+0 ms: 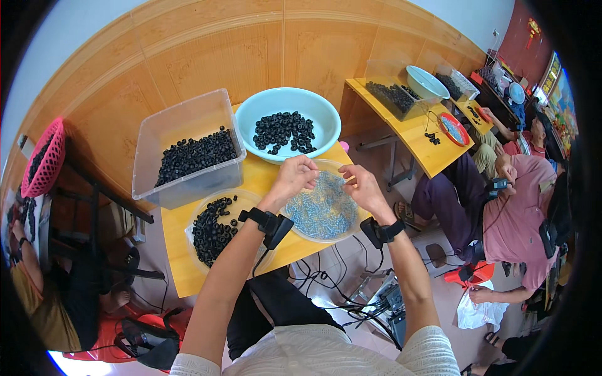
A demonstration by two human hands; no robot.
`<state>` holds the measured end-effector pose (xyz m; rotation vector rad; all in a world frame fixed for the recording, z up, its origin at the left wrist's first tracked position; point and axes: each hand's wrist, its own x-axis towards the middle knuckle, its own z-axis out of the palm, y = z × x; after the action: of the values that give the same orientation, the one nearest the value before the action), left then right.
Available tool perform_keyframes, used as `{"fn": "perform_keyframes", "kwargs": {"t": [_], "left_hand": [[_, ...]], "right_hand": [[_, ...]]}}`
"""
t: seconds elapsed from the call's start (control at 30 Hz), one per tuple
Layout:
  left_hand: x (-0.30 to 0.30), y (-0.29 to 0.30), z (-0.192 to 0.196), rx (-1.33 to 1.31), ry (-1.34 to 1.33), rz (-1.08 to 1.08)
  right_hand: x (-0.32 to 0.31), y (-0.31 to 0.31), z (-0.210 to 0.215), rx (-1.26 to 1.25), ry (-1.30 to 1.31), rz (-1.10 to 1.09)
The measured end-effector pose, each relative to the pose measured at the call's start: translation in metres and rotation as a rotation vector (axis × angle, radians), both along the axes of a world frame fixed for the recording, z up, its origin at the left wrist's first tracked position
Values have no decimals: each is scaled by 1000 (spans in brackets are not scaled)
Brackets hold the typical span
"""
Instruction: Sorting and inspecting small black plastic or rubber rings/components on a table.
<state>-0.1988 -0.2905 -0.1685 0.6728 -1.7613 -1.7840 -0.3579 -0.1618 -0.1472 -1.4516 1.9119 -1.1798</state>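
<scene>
My left hand (295,178) is over the left rim of a shallow round clear tray (311,237), its fingers curled and pinched together. Above the tray's right side, my right hand (364,187) has its thumb and fingertips brought together. Whatever either hand holds is too small to make out. Many tiny blue and clear pieces (321,212) cover the tray's bottom. Beyond my hands, a light blue basin (290,102) holds a heap of small round black parts (285,133). More black parts (216,235) lie in a second round clear tray (249,199) beside my left forearm.
A clear plastic box (207,189) of black parts stands on the yellow table (179,266), against the wooden wall. Cables (332,285) hang below the table's edge. Another yellow table (433,160) is at the right, with people seated beside it. Another person sits at far left.
</scene>
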Motion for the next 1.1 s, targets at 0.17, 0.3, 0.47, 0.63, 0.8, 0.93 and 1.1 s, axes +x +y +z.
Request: {"fn": "perform_keyframes", "kwargs": {"t": [0.17, 0.3, 0.47, 0.63, 0.8, 0.93, 1.1], "left_hand": [[8, 12, 9, 275, 90, -139], [13, 20, 2, 256, 134, -115], [15, 22, 2, 208, 136, -24], [18, 23, 12, 308, 184, -70], [23, 23, 14, 496, 198, -123], [21, 24, 9, 536, 259, -117], [27, 26, 8, 498, 314, 26]], "right_hand": [[22, 0, -1, -16, -474, 91], [41, -7, -4, -26, -753, 108], [41, -11, -11, -112, -631, 51], [36, -11, 4, -57, -865, 91], [37, -7, 14, 12, -893, 149], [41, -10, 15, -134, -657, 111], [42, -14, 15, -331, -455, 23]]}}
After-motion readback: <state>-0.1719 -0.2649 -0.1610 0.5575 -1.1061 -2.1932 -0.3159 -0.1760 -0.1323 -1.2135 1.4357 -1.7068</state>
